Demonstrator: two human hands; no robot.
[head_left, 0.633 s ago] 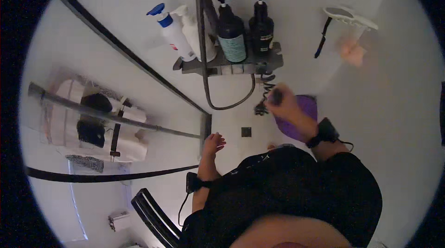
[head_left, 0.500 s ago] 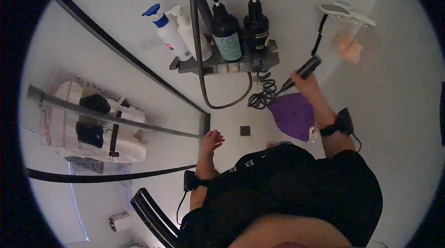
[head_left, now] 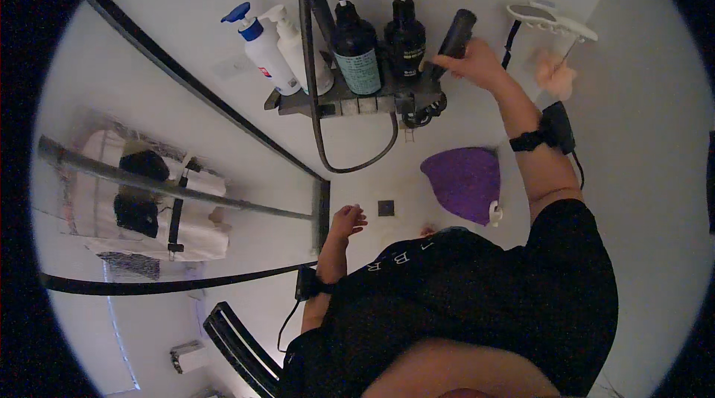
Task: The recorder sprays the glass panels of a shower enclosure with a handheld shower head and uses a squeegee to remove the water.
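Observation:
My right hand (head_left: pixel 477 64) is raised beside the right end of the grey wall shelf (head_left: pixel 346 105). It is closed around a black cylindrical handheld piece (head_left: pixel 456 34), tilted with its thick end up. A dark coiled cord (head_left: pixel 426 113) bunches under the shelf end; whether it joins the held piece is hidden. Just left of that piece stands a black pump bottle (head_left: pixel 406 44), near a dark pump bottle with a teal label (head_left: pixel 357 63). Lower down, my left hand (head_left: pixel 348 221) hangs with nothing in it, fingers apart and loosely bent, near the dark frame post (head_left: pixel 324 212).
A white pump bottle (head_left: pixel 299 48) and a blue-topped one (head_left: pixel 267 55) share the shelf. A dark hose (head_left: pixel 357 170) loops below it. To the right hang a white rack (head_left: pixel 551 20) and a peach bath puff (head_left: pixel 555 76). A purple mat (head_left: pixel 465 183) lies near a square drain (head_left: pixel 386 208).
My right hand has moved up and slightly left with the black handheld piece, from above the purple mat to the shelf's right end. The coiled cord is drawn up under the shelf.

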